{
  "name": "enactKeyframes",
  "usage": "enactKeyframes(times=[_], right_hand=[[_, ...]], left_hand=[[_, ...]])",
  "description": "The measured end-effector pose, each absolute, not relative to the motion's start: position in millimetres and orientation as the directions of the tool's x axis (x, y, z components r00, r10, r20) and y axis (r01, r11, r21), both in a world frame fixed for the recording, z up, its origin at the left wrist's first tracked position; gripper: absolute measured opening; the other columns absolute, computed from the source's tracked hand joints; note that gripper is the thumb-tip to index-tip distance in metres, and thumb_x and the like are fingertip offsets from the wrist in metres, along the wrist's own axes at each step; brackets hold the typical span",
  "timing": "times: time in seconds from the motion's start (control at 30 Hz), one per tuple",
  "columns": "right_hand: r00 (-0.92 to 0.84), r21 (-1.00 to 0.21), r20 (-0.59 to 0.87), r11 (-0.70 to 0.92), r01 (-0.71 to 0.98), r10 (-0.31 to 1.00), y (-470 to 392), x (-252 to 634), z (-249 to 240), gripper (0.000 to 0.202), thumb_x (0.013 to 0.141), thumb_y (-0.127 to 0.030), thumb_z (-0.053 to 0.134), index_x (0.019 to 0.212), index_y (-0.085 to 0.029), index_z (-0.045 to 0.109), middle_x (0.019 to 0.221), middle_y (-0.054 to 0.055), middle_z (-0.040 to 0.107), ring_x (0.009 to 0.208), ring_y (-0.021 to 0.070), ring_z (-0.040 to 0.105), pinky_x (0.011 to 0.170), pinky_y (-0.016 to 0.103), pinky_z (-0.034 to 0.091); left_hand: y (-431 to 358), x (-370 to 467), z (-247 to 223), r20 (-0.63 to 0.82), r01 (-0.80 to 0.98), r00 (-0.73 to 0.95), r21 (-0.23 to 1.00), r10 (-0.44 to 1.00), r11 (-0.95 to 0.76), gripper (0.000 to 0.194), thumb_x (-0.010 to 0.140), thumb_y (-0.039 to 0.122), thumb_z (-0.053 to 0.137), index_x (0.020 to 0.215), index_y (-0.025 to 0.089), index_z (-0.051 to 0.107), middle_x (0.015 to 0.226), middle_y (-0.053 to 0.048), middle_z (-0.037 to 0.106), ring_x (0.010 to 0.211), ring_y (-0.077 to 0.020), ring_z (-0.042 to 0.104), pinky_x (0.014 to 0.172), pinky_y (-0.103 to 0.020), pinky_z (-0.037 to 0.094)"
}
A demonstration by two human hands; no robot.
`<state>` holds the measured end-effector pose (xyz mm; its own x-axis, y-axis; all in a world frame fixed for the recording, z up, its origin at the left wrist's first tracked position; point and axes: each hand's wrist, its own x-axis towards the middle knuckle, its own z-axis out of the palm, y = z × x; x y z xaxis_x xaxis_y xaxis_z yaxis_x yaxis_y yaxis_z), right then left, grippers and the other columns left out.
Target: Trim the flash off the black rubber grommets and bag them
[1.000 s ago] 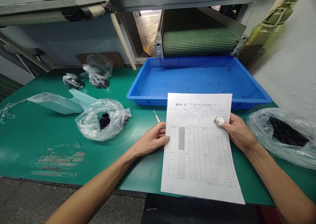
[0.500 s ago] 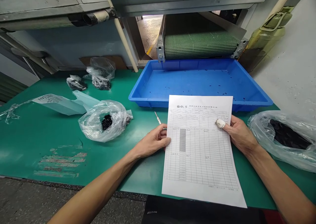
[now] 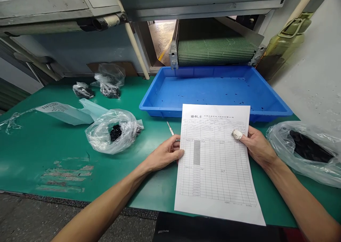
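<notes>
A printed paper form (image 3: pixel 213 156) with a table grid and some handwriting is held up over the green table. My left hand (image 3: pixel 166 152) grips its left edge, thumb in front. A thin pen-like stick (image 3: pixel 170 128) sticks out beyond those fingers; its lower end is hidden. On the right edge, my right hand (image 3: pixel 257 144) pinches the sheet, with a white wrapping on the thumb lying over the front. Behind the sheet's top stands a blue tray (image 3: pixel 197 89) with small dark pieces scattered in it.
An open plastic bag of black pieces (image 3: pixel 115 132) lies left, a larger bag (image 3: pixel 309 148) right. Two small bags (image 3: pixel 83 91) (image 3: pixel 110 87) and a pale blue labelled bag (image 3: pixel 66 112) rest on the green table (image 3: pixel 112 178). A green conveyor belt (image 3: pixel 215 52) ends above the tray.
The view has shifted very slightly, so the surroundings sit a little lower. Both hands keep their hold on the paper, which has barely moved.
</notes>
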<state>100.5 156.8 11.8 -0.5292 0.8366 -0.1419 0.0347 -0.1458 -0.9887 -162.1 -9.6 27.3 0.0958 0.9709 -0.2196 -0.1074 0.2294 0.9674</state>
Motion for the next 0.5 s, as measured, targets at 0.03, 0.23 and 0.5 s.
enactKeyframes(times=[0.03, 0.23, 0.5], right_hand=[[-0.529, -0.989, -0.140, -0.143, 0.036, 0.837, 156.7, 100.3, 12.0, 0.049, 0.075, -0.046, 0.076, 0.119, -0.027, 0.064, 0.122, 0.006, 0.063, 0.105, 0.0327, 0.062, 0.083, 0.045, 0.059], [-0.533, -0.989, -0.140, -0.144, 0.035, 0.835, 156.4, 100.0, 12.4, 0.047, 0.076, -0.045, 0.076, 0.118, -0.027, 0.064, 0.121, 0.005, 0.064, 0.103, 0.0317, 0.063, 0.082, 0.045, 0.059], [-0.537, -0.990, -0.138, -0.136, 0.044, 0.832, 157.3, 100.2, 11.2, 0.050, 0.075, -0.047, 0.075, 0.119, -0.026, 0.064, 0.120, 0.006, 0.064, 0.103, 0.0317, 0.063, 0.083, 0.046, 0.058]], left_hand=[[-9.6, -162.2, 27.0, -0.218, -0.109, 0.098, 0.967, 0.971, 0.228, 0.031, 0.085, 0.022, 0.058, 0.113, 0.017, 0.045, 0.109, -0.008, 0.062, 0.085, -0.0165, 0.059, 0.074, -0.032, 0.046], [-9.7, -162.2, 26.9, -0.218, -0.098, 0.100, 0.969, 0.971, 0.228, 0.033, 0.085, 0.022, 0.058, 0.115, 0.018, 0.045, 0.108, -0.008, 0.062, 0.086, -0.0177, 0.060, 0.071, -0.031, 0.045], [-9.6, -162.1, 27.3, -0.228, -0.070, 0.093, 0.970, 0.969, 0.235, 0.033, 0.085, 0.023, 0.057, 0.115, 0.018, 0.045, 0.109, -0.008, 0.062, 0.085, -0.0175, 0.059, 0.071, -0.030, 0.045]])
